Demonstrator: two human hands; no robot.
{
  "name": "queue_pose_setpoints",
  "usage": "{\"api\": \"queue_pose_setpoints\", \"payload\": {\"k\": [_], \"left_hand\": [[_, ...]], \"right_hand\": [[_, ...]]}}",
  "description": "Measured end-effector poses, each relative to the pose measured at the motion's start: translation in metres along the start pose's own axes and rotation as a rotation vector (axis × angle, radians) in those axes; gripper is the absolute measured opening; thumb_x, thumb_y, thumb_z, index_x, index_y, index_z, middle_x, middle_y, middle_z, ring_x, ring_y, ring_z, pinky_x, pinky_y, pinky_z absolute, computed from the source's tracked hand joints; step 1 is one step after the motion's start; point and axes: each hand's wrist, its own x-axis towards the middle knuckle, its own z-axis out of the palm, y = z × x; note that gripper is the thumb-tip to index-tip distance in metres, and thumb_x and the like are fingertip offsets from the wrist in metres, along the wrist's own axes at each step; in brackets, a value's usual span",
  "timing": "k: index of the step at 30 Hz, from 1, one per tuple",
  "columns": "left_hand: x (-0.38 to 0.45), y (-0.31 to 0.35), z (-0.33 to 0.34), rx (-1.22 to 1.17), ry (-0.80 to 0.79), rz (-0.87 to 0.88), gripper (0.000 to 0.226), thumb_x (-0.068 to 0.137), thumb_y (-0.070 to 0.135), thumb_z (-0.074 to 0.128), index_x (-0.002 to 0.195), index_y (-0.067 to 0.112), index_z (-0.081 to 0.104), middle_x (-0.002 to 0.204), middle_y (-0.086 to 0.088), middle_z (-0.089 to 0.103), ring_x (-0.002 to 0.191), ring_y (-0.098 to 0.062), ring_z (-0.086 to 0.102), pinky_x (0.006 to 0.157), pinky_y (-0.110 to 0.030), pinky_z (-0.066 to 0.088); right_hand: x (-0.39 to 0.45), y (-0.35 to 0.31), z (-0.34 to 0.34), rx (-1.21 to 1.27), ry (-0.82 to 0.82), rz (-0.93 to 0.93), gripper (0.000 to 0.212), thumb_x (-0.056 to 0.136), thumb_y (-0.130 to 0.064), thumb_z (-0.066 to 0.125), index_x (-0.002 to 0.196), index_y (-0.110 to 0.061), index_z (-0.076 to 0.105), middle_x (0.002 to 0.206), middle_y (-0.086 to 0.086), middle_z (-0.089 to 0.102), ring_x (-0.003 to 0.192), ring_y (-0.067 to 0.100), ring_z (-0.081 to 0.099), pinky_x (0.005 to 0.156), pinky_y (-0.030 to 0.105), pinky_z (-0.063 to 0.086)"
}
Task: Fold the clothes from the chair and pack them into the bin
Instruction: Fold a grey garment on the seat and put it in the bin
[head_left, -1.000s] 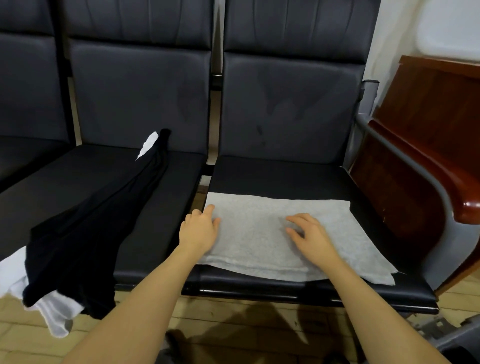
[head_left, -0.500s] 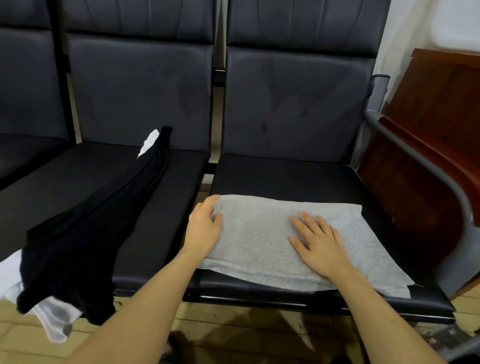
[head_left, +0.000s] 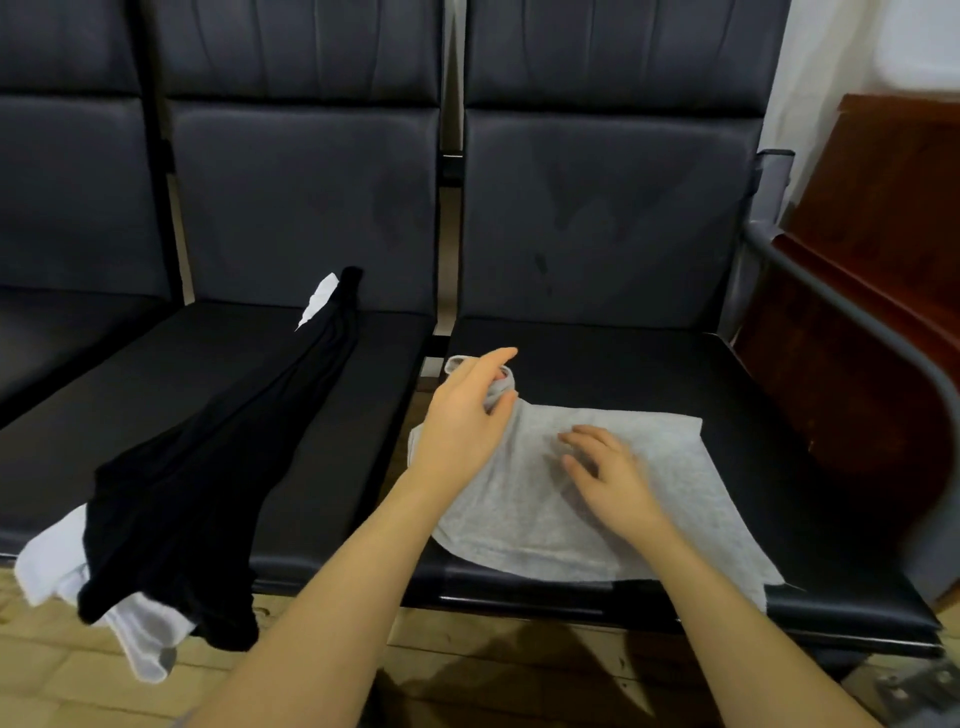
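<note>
Your left hand (head_left: 462, 415) pinches the far-left corner of the grey cloth (head_left: 644, 493), which lies on the right seat (head_left: 649, 364); your right hand (head_left: 608, 473) rests on its middle, fingers relaxed. Carry that corner right across to the opposite edge, pin the centre, match edges, then smooth the crease. No bin is in view.

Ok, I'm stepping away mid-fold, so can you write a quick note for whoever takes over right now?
Left hand: grips the lifted left corner of the grey knit garment.
Right hand: lies open, flat on that garment.
The garment lies on the right black chair seat.
Black garment and white garment lie unfolded on the middle seat.
Done: nothing packed. No bin in view.
Left: finish this fold, fold the other two, pack all.
</note>
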Motion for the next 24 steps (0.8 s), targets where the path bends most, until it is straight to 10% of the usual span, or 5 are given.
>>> {"api": "queue_pose_setpoints", "payload": {"k": [10, 24], "left_hand": [[0.006, 0.053, 0.087, -0.098, -0.044, 0.126, 0.031, 0.084, 0.004, 0.062, 0.115, 0.009, 0.064, 0.089, -0.001, 0.065, 0.085, -0.015, 0.062, 0.095, -0.033, 0.048], [-0.002, 0.058, 0.165, 0.128, -0.424, 0.121, 0.044, 0.093, 0.024, 0.055, 0.136, 0.025, 0.047, 0.131, 0.006, 0.044, 0.117, -0.012, 0.038, 0.091, -0.021, 0.020]], "right_hand": [[-0.044, 0.086, -0.074, -0.443, 0.014, 0.208, 0.042, 0.098, -0.046, 0.036, 0.140, -0.037, 0.038, 0.144, -0.014, 0.035, 0.132, 0.012, 0.030, 0.108, 0.037, 0.018], [-0.041, 0.103, -0.076, 0.181, 0.365, 0.323, 0.031, 0.097, -0.032, 0.049, 0.123, -0.018, 0.056, 0.115, -0.002, 0.054, 0.105, 0.014, 0.055, 0.102, 0.043, 0.040]]}}
